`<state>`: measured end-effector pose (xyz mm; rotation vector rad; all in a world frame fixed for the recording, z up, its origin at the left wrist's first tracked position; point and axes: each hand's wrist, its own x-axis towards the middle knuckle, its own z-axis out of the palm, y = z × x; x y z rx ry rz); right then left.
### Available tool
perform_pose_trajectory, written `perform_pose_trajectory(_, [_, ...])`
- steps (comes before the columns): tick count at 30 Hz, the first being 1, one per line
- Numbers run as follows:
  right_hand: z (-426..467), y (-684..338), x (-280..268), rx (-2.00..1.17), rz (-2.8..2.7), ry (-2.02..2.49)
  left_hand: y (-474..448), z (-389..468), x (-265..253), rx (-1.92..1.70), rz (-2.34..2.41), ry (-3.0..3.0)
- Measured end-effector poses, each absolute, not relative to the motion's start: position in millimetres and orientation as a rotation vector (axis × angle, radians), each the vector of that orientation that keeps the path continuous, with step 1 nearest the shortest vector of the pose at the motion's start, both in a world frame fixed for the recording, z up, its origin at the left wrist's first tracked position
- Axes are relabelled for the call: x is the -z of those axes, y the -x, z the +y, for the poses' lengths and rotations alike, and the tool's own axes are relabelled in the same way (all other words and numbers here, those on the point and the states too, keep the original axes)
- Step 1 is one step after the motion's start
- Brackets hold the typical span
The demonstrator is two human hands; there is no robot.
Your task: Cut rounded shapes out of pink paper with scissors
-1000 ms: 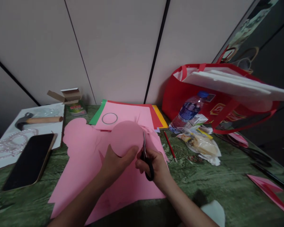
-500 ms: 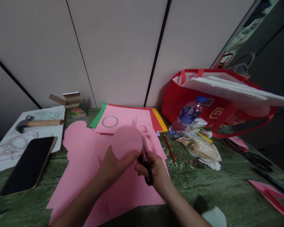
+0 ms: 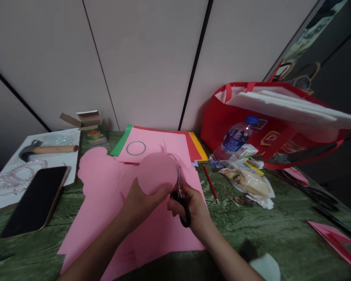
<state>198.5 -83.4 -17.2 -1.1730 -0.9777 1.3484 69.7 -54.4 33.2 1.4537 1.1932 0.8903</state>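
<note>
A round pink paper disc [image 3: 158,171] is raised just above large pink paper sheets [image 3: 160,242] on the green, marble-patterned desk [image 3: 236,230]. The left hand [image 3: 143,203] pinches its lower edge, thumb on top, other fingers mostly hidden. The right hand [image 3: 193,203] grips black-handled metal scissors [image 3: 179,191], blades at the disc's right edge; how far they part is unclear. Behind lie stacked pink, green, red and yellow sheets [image 3: 163,140]. A slim red pencil [image 3: 210,183] lies near the right hand, on its outer side. Beyond it, a blue-capped clear plastic bottle [image 3: 234,138] leans before a large red bag [image 3: 216,125], beside a crumpled clear plastic packet [image 3: 254,183]. Far left are a black phone [image 3: 36,201], a wooden-handled claw hammer [image 3: 55,148] and an open green cardboard box [image 3: 95,135].
</note>
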Motion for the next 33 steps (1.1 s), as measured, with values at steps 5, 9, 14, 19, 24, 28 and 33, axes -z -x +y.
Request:
perform_pose_trajectory(5, [-83.9, -198.7, 15.2, -1.368, -0.934, 1.170, -71.0, -55.1, -40.8, -0.870, 1.202, -1.429])
perform_pose_trajectory(9, [-83.8, -198.9, 15.6, -1.375, -0.936, 1.172, -69.3, -53.3, -37.1, -0.927, 1.204, -1.438])
perform_pose_trajectory(14, [-83.7, -198.0, 13.4, -1.365, -0.958, 1.167, -67.0, -52.2, -25.8, -0.930, 1.121, -1.455])
perform_pose_trajectory(19, [-84.7, -198.9, 13.0, -1.355, -0.977, 1.176, -67.0, -52.3, -25.1, -0.962, 1.170, -1.425])
perform_pose_trajectory(24, [-86.0, -200.7, 17.1, -1.345, -1.006, 1.184, -68.2, -52.0, -26.7, -0.959, 1.156, -1.404])
perform_pose_trajectory(28, [-86.0, -200.4, 19.5, -1.352, -0.998, 1.167, -67.7, -51.2, -20.7, -1.005, 1.096, -1.394])
perform_pose_trajectory(33, [-85.5, -199.3, 20.4, -1.364, -0.978, 1.172, -66.8, -49.8, -17.8, -1.005, 1.138, -1.378])
